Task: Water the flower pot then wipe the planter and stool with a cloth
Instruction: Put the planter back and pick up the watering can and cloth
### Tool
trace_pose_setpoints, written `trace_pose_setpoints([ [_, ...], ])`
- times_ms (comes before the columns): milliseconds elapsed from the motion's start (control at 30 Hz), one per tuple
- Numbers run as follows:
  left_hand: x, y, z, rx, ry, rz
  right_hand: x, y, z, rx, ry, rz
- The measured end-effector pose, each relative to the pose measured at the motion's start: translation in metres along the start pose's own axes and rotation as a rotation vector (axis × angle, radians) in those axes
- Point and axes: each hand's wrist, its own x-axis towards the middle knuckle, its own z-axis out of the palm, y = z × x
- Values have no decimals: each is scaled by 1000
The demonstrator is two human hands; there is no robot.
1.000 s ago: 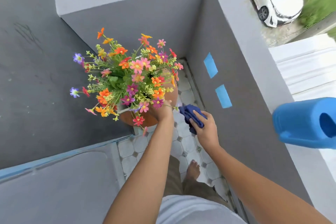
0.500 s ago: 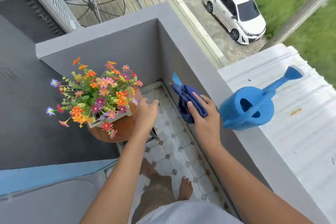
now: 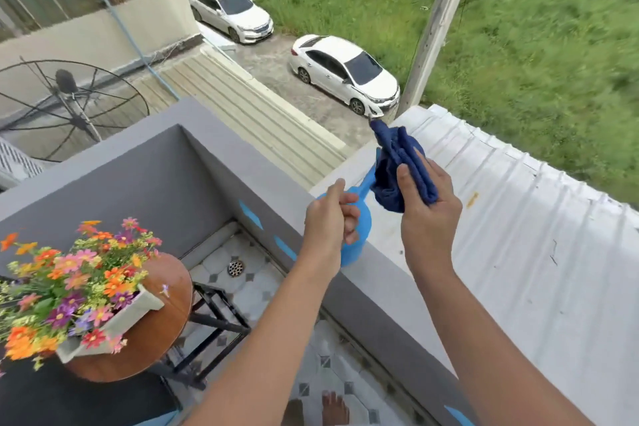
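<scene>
A grey planter (image 3: 117, 322) full of orange, pink and purple flowers (image 3: 69, 280) stands on a round wooden stool (image 3: 166, 308) with black metal legs, at the lower left. A light blue watering can (image 3: 359, 218) stands on the grey parapet ledge (image 3: 377, 273). My left hand (image 3: 328, 221) is curled closed at the can, hiding most of it and its handle. Just to the right and a little higher, my right hand (image 3: 428, 211) holds a bunched dark blue cloth (image 3: 397, 166) above the ledge.
The grey parapet wall (image 3: 179, 190) encloses a small tiled balcony floor with a round drain (image 3: 236, 267). My bare feet (image 3: 332, 408) are at the bottom. Beyond the ledge lies a white corrugated roof (image 3: 518, 252); cars and grass are far below.
My left hand left the stool's edge and moved right to the watering can. My right hand lifted the cloth up over the ledge. The view swung up and outward.
</scene>
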Motion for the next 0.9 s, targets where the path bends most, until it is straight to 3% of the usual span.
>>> trace_pose_setpoints([
  [133,26,-38,38,-280,58,-235,10,10,-38,-26,73,42],
  [367,51,-46,69,-540,240,-199,-2,25,-52,-26,63,100],
  [567,58,-52,72,-447,316,-138,-12,32,-46,-30,12,128],
  [900,63,-49,-7,17,397,70,-20,41,-4,-1,-94,189],
])
